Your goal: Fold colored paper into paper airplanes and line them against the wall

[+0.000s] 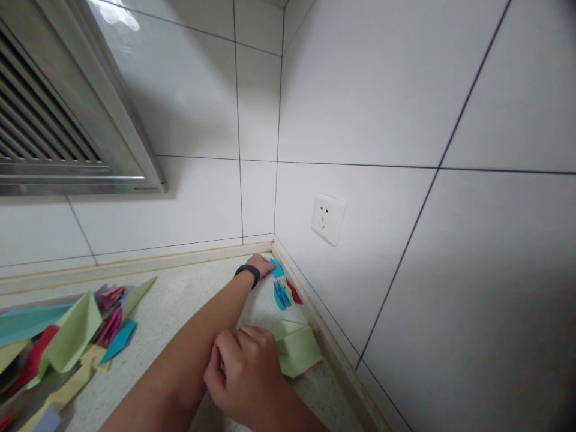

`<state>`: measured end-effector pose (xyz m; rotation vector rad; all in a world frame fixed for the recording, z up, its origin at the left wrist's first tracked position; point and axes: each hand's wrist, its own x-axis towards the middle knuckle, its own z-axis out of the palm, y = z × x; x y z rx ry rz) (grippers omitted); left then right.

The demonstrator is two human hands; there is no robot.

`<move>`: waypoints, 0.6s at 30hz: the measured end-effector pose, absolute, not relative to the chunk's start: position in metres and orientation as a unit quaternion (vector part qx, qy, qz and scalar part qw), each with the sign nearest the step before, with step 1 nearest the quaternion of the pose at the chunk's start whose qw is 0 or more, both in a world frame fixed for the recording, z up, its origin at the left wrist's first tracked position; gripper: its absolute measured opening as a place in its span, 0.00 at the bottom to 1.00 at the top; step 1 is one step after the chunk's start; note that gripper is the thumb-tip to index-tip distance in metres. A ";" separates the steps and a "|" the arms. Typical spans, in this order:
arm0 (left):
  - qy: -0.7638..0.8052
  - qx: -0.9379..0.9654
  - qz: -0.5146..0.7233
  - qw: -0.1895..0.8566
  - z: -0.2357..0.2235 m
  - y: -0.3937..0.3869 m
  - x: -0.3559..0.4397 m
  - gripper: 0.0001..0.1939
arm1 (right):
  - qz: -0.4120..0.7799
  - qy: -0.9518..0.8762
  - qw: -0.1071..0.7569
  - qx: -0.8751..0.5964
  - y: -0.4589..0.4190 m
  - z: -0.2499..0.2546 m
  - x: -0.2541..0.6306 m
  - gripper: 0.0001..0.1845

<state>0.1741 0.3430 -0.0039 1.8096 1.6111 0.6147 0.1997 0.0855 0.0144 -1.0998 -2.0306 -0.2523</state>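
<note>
Reaches with the left hand [260, 264] to the far corner of the desk [189, 300], touching the small blue paper [277, 270] just to the right of the fingertips. Has the fingers close together; cannot tell whether pinching or only pressing. See its long axis slant roughly along the right-hand wall [405, 240], beyond the folded blue pieces [282, 295]. Keep the right hand [245, 366] as farther away, curled loosely near the green paper [299, 349], with nothing visible inside.
</note>
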 end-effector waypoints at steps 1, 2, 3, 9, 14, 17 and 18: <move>0.611 0.687 0.234 0.315 -0.005 0.343 0.174 0.12 | -0.099 -0.802 0.397 -0.435 0.086 0.014 0.200 0.04; 0.611 0.688 0.234 0.314 -0.006 0.344 0.174 0.13 | -0.099 -0.802 0.396 -0.437 0.086 0.014 0.200 0.03; 0.611 0.688 0.235 0.313 -0.007 0.345 0.174 0.13 | -0.098 -0.802 0.394 -0.437 0.087 0.014 0.200 0.03; 0.611 0.689 0.234 0.311 -0.010 0.348 0.174 0.16 | -0.101 -0.805 0.387 -0.438 0.087 0.013 0.200 0.04; 0.607 0.696 0.218 0.315 -0.009 0.350 0.174 0.15 | -0.105 -0.806 0.388 -0.436 0.084 0.014 0.200 0.03; 0.607 0.700 0.216 0.309 -0.009 0.351 0.174 0.15 | -0.098 -0.805 0.386 -0.438 0.084 0.014 0.200 0.04; 0.606 0.701 0.217 0.306 -0.009 0.351 0.175 0.15 | -0.097 -0.805 0.388 -0.439 0.084 0.014 0.200 0.04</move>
